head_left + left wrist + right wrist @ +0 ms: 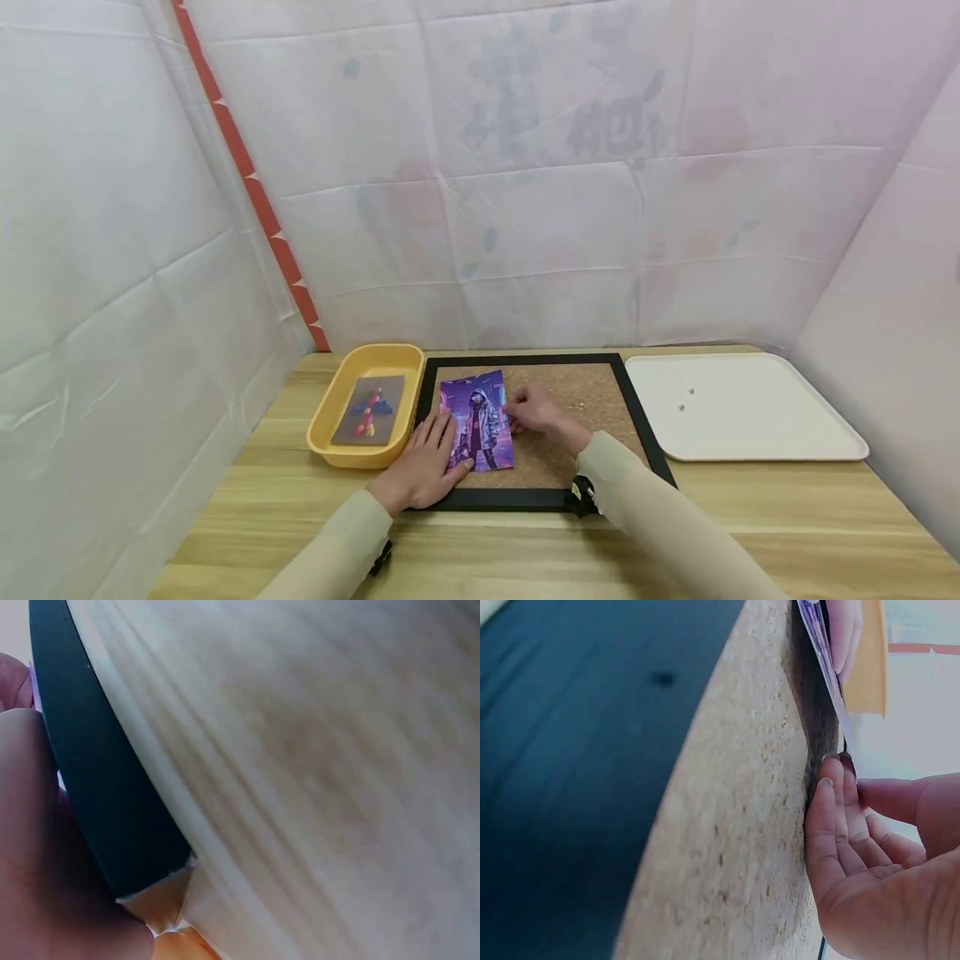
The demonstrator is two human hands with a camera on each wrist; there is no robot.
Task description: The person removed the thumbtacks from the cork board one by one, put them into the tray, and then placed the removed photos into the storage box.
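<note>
A purple picture print (480, 421) of a hooded figure lies over the left part of a black-framed cork board (592, 387). My left hand (426, 462) rests with straight fingers on the print's left edge and the board's frame. At the opposite edge, my right hand (536, 410) pinches the print; the right wrist view has the thumb on top and fingertips beneath, with that edge raised off the cork. The left wrist view catches only part of my left hand (30, 847) beside the frame's corner (127, 795).
Left of the board stands a yellow plastic tub (322, 425) holding another picture print (367, 412). On the right, a white tray (765, 417) carries two tiny objects (682, 407), too small to identify. Everything is on a wooden table (480, 550), with white sheeting (525, 208) behind and at both sides.
</note>
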